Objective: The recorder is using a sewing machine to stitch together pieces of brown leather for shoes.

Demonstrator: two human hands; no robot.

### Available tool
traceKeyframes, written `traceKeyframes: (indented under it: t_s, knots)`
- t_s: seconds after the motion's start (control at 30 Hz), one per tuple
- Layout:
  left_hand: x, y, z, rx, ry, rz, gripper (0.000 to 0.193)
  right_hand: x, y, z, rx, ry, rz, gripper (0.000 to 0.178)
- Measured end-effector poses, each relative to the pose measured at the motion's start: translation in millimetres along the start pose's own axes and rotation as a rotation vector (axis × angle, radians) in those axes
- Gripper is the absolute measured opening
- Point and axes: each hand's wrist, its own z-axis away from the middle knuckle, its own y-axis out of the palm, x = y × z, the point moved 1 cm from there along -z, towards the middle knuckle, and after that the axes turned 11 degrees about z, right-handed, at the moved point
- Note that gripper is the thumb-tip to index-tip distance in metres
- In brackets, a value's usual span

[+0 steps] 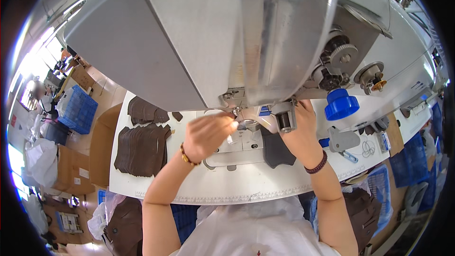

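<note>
A large white sewing machine [213,33] fills the upper part of the head view. My left hand [208,135] is at the left of its needle area, fingers drawn together in a pinch near the metal parts under the head. Whatever sits between those fingertips is too small to make out. To the right, my right hand [301,123] reaches up beside a metal cylinder [285,119], its fingers partly hidden by the machine. A dark, curved flat piece [277,149] lies on the machine bed, just left of my right wrist.
Stacks of dark brown cut pieces [141,149] lie at the table's left. A blue knob [341,105] juts from the machine. On the right are a grey plate [344,140] and a blue-handled cutter [350,156]. A ruler strip [227,198] follows the table's front edge.
</note>
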Motion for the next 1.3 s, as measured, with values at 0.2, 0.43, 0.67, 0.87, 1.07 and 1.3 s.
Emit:
traceKeyframes:
  t_s: [0.2, 0.43, 0.67, 0.87, 1.07, 1.3]
  knots:
    - [-46, 31, 38, 0.16, 0.086, 0.056, 0.029, -15, -29, 57, -0.028, -0.034, 0.079, 0.045]
    - [-59, 106, 62, 0.506, -0.236, 0.33, 0.047, -15, -40, 80, -0.038, 0.006, 0.013, 0.046]
    - [-79, 70, 50, 0.363, -0.052, 0.379, 0.037, -32, -61, 89, 0.048, 0.286, -0.366, 0.052]
    - [-76, 22, -21, -0.048, -0.424, 0.402, 0.037, -11, -65, 62, 0.053, 0.154, -0.444, 0.069]
    - [-57, 36, -14, -0.324, -0.816, 0.774, 0.044, 18, -29, 33, 0.086, 0.21, -0.342, 0.046]
    - [-38, -10, 70, 0.055, -1.013, 0.138, 0.015, 1, 12, 10, 0.023, 0.361, -0.481, 0.027]
